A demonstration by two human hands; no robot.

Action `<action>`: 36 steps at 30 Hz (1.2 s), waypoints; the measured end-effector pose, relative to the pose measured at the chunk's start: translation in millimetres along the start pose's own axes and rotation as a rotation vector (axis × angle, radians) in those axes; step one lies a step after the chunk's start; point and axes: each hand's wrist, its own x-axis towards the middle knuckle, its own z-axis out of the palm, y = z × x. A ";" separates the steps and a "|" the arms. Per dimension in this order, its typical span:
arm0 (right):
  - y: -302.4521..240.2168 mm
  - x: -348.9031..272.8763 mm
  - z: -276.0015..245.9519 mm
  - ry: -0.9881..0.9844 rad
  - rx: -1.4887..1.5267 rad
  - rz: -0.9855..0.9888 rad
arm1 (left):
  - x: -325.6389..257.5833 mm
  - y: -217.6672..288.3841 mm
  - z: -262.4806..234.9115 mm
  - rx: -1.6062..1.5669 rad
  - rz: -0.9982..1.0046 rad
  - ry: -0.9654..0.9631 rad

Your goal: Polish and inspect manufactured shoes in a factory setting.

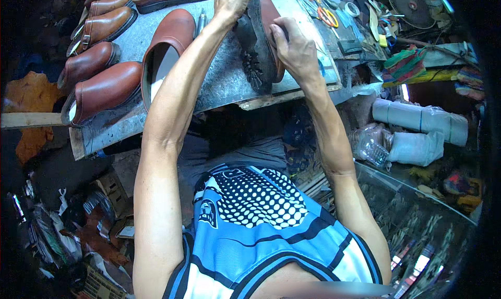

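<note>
A brown leather shoe (268, 18) with a dark sole stands tipped on its side on the worktable. My right hand (298, 48) has its fingers curled, and its thumb and forefinger press on the shoe's right side. At the shoe's far end is my left hand (232, 4), closed against it; the picture's top edge partly cuts off those fingers. A dark bristly thing (252, 69) lies along the sole's near left side. Left of my left forearm rests a brown slip-on clog (175, 30), opening toward me.
Several more brown shoes (109, 85) line the left part of the metal-topped table (214, 95). Orange-handled scissors (327, 17), a tape roll (352, 9) and a round fan (412, 5) sit at the far right. Plastic-wrapped rolls (420, 119) lie right of the table.
</note>
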 end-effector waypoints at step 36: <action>-14.3 -44.7 -21.0 -0.199 0.223 0.192 | 13.6 -1.7 -7.9 0.086 0.036 -0.112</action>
